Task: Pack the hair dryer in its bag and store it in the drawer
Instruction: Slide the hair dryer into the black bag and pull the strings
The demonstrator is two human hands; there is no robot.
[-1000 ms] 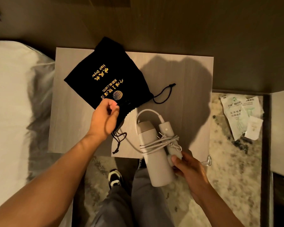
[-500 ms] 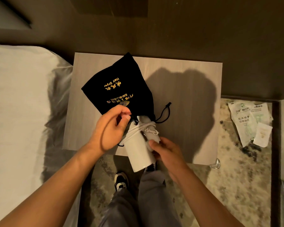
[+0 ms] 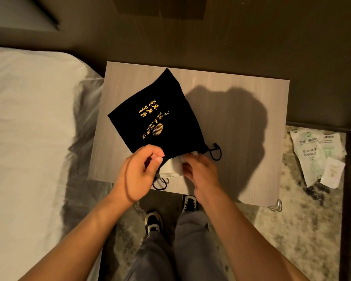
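I see bare nightstand top (image 3: 231,122) right of the bag (image 3: 156,118), open for a hand. Left of the bag, the bed (image 3: 28,118) butts against the edge. Drawstring loop (image 3: 216,152) lies just right of the bag's mouth.

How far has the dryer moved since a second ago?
Yes, it moved: the dryer slid away from the person, off the table's near edge and into the bag; only its end shows.

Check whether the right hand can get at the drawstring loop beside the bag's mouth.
Probably yes. The right hand is pushing the hair dryer into the bag, and the drawstring loop lies bare on the nightstand just beyond it.
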